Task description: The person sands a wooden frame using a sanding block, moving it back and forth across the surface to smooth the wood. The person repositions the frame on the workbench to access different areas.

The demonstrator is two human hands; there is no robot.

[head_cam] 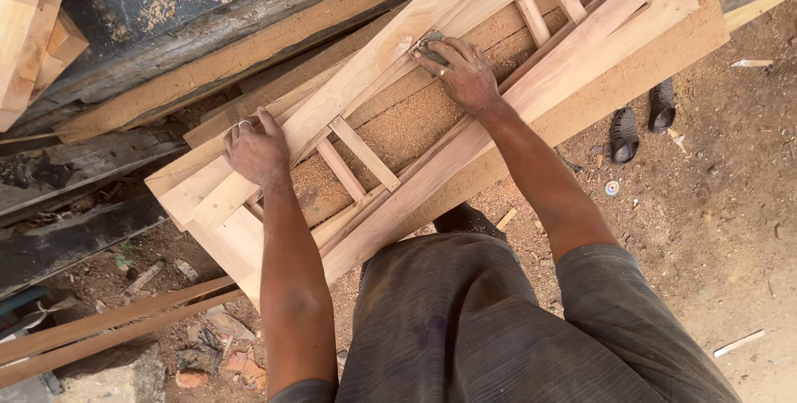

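With the small grey-green sanding pad (432,46) pinched under the right hand (465,78) and the pale slatted wooden frame (390,133) clenched by the left hand (256,152) at centre-left, splinters or frame slippage could be caused by uneven pressure.

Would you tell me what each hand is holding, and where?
The right hand presses a small grey sanding pad flat under its fingers. The left hand steadies the wooden frame by its far rail.

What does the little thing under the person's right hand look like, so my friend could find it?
Find the long pale wooden frame lying on the sawdusty workbench. Follow its far rail to the right hand. Under the fingertips sits a small grey-green sanding piece, the only dark, non-wooden thing on the frame.
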